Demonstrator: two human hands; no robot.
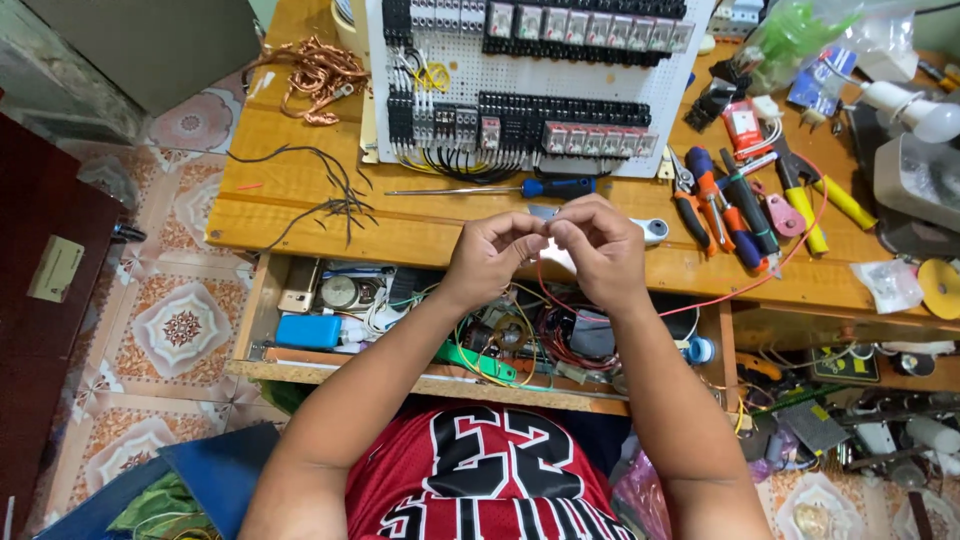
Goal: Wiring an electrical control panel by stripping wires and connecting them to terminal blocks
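Head view: left hand and right hand are meeting fingertip to fingertip above the wooden tabletop edge, both pinching closed on a thin red wire that is trailing right toward the pliers. Blue-handled screwdriver is lying just beyond the hands, below the white relay panel. Open drawer of parts is sitting underneath.

One head-worn view looks steeply down, close over the wooden workbench (single camera only)
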